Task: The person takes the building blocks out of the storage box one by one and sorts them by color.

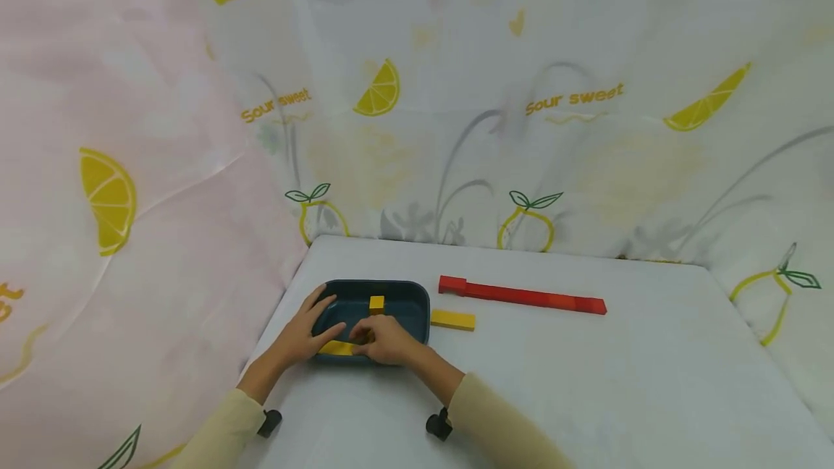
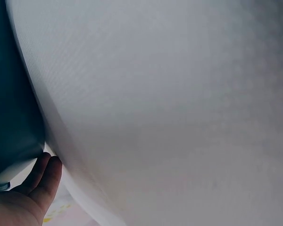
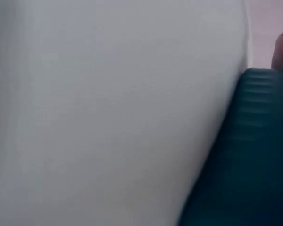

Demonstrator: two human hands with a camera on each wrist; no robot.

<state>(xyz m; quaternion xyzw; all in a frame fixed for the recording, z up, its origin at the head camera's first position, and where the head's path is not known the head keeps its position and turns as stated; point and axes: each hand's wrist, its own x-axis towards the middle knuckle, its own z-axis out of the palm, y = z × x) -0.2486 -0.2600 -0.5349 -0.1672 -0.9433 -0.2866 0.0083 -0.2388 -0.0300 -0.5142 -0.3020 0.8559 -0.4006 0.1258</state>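
Yellow flat block (image 1: 337, 347) at the dark blue plastic tray's (image 1: 417, 302) six o'clock rim: I see my right hand (image 1: 384, 339) pinching it, my left hand (image 1: 302, 333) resting beside, fingers straight.

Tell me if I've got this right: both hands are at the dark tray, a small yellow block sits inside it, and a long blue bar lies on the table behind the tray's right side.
Not quite: the long bar is red, not blue, as the head view shows. The rest holds: the left hand and right hand are at the dark tray, a small yellow block sits inside it, and the bar lies on the table behind the tray's right side.
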